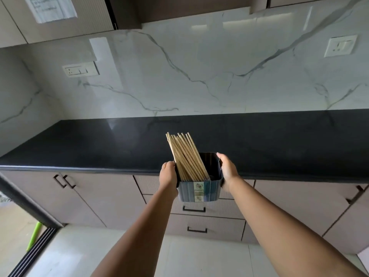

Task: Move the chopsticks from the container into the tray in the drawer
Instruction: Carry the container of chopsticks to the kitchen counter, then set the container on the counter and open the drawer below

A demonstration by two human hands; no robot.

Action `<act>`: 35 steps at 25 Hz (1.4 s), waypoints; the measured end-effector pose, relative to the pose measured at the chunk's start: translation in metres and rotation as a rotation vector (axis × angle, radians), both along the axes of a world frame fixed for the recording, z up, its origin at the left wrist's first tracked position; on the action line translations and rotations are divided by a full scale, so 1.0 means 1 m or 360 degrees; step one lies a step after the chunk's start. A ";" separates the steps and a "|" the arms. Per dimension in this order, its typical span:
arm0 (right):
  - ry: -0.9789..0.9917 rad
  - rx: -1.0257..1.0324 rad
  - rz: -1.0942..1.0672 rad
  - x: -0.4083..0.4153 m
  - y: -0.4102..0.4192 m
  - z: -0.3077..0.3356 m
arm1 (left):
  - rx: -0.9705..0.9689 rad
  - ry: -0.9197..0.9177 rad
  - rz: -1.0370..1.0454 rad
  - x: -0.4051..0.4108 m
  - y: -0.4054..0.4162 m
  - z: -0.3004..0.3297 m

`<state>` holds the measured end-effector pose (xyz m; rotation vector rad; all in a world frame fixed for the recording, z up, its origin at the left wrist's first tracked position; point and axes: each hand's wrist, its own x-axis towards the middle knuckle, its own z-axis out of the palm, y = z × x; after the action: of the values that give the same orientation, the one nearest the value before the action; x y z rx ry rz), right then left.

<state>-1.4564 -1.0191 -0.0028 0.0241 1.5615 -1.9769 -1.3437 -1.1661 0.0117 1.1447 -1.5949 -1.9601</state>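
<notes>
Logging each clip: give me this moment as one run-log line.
both hands hold container by its sides | chopsticks inside, leaning left | in front of black counter | drawers shut | no transfer yet

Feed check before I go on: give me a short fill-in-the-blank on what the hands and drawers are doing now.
1. The container is held by ____ hands.
2. The chopsticks lean toward the ____ hand.
3. The drawers below the black countertop are all ____.

Missing words: both; left; closed
</notes>
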 end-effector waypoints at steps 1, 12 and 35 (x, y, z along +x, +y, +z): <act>-0.0030 -0.0005 -0.0003 -0.017 -0.013 -0.002 | -0.0041 -0.0020 0.0005 -0.019 -0.013 -0.004; -0.0151 0.0114 -0.0037 -0.184 -0.139 -0.018 | 0.0171 -0.0019 0.0046 -0.197 -0.141 -0.025; 0.0375 0.0878 -0.0546 -0.068 -0.125 -0.088 | -0.1055 -0.0011 -0.0235 -0.117 -0.116 -0.102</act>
<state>-1.5248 -1.1445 -0.0905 0.3099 2.3489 -1.7701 -1.4603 -1.2819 -0.0905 0.7737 -2.1456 -1.3143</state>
